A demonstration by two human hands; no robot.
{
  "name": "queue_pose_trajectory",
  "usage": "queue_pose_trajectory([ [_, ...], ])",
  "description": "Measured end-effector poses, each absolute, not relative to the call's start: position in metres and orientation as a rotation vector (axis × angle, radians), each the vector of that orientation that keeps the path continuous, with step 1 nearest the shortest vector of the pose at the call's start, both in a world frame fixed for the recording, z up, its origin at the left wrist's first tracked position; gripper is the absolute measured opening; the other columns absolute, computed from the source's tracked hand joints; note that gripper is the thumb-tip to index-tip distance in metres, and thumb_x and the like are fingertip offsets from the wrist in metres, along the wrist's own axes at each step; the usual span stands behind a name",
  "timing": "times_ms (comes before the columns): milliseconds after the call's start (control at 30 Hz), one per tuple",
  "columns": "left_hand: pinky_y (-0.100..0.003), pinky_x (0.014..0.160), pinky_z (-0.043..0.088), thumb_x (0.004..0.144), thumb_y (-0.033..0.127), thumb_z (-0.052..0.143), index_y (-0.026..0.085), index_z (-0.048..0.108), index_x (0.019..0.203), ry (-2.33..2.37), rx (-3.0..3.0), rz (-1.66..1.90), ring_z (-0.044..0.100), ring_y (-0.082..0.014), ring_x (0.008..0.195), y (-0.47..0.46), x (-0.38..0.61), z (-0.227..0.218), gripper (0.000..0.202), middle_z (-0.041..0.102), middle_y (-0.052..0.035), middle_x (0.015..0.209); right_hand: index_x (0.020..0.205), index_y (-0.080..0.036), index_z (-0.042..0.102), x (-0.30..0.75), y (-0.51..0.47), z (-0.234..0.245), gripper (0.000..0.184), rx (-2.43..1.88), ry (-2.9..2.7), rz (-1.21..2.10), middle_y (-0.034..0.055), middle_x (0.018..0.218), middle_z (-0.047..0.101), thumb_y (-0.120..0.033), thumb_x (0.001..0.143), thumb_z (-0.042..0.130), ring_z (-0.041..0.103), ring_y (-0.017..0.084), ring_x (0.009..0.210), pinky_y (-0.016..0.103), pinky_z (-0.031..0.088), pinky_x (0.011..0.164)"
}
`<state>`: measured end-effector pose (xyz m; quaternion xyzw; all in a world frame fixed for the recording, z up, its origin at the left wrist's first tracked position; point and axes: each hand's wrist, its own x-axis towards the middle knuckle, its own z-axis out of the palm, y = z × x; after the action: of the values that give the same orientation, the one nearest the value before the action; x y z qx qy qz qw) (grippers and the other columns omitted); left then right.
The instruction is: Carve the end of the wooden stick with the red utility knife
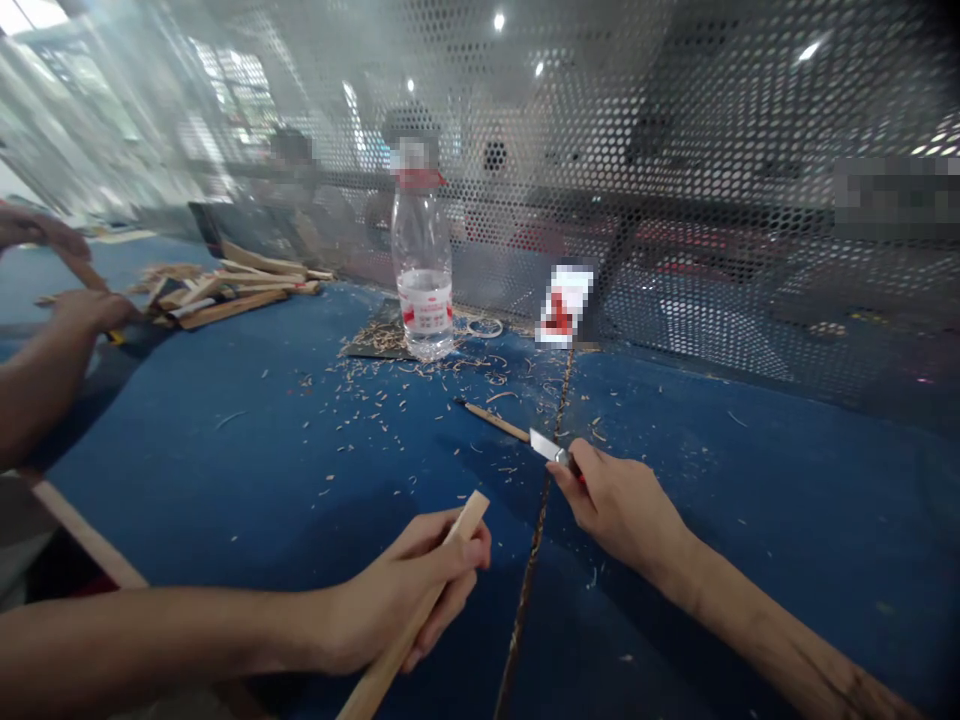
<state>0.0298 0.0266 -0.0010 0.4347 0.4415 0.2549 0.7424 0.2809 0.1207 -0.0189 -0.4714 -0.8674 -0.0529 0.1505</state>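
My left hand is closed around a pale wooden stick that runs from the lower middle up to the right, its squared end just above my fingers. My right hand grips a knife with a short metal blade pointing left, a bit of red handle showing under the fingers. The blade tip lies close to a thin brown stick resting on the blue table cover. Wood shavings are scattered beyond both hands.
A clear plastic bottle with a red label stands at the back centre before a perforated metal screen. A pile of wood strips lies at the back left, where another person's hands work. A seam runs down the cover.
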Motion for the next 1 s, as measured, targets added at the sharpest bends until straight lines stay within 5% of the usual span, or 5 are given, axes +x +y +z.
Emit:
queue_pose_trajectory([
  [367,-0.018,0.034,0.029,0.085,0.059,0.061,0.023,0.05,0.093,0.855,0.947,0.552,0.032,-0.0075,0.029,0.033,0.034,0.003,0.039,0.044,0.0117,0.042,0.084,-0.028,0.046,0.241,0.061,-0.011,0.045,-0.875,-2.571,-0.002,-0.0041,0.064,0.065,-0.042,0.115,0.015,0.064,0.017,0.047,0.034,0.033,0.047],
  [1000,-0.018,0.029,0.019,0.084,0.059,0.059,0.024,0.049,0.105,1.008,0.937,0.561,0.022,-0.0098,0.032,0.032,0.038,0.007,0.042,0.037,0.0152,0.043,0.087,-0.024,0.057,0.252,0.084,-0.021,0.031,-0.894,-2.658,-0.224,-0.0008,0.069,0.067,-0.036,0.11,0.039,0.064,0.017,0.052,0.032,0.023,0.047],
])
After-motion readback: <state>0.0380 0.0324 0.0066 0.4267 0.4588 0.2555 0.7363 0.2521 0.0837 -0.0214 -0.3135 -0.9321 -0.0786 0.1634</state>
